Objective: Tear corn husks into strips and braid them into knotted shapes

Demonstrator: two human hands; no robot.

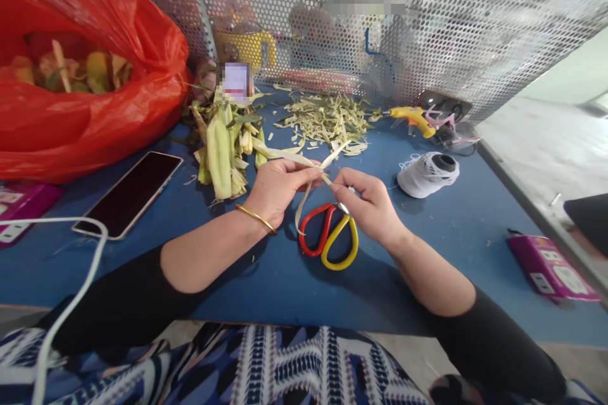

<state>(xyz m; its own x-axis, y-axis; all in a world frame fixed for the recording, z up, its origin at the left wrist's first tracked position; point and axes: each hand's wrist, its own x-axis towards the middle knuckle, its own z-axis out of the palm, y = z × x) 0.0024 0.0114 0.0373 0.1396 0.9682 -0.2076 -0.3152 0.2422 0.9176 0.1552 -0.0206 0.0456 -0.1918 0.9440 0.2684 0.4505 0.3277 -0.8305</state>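
Pale strips of husk (288, 155) cross between my two hands over the middle of the table. My left hand (280, 190), a gold bangle at its wrist, pinches them where they meet. With thumb and finger closed, my right hand (368, 202) grips the lower right end of a strip. One loose strip hangs down from my left fingers. Just below, scissors (327, 237) with one red and one yellow handle lie on the table, their blades mostly hidden by my right hand. A bundle of green husks (219, 155) lies left of my left hand.
A pile of husk scraps (327, 120) lies behind my hands. To the right are a white thread spool (427, 175), a yellow glue gun (413, 120) and a purple power strip (551, 266). A phone (130, 193) and red bag (156, 57) are left. A perforated metal screen (304, 44) stands behind.
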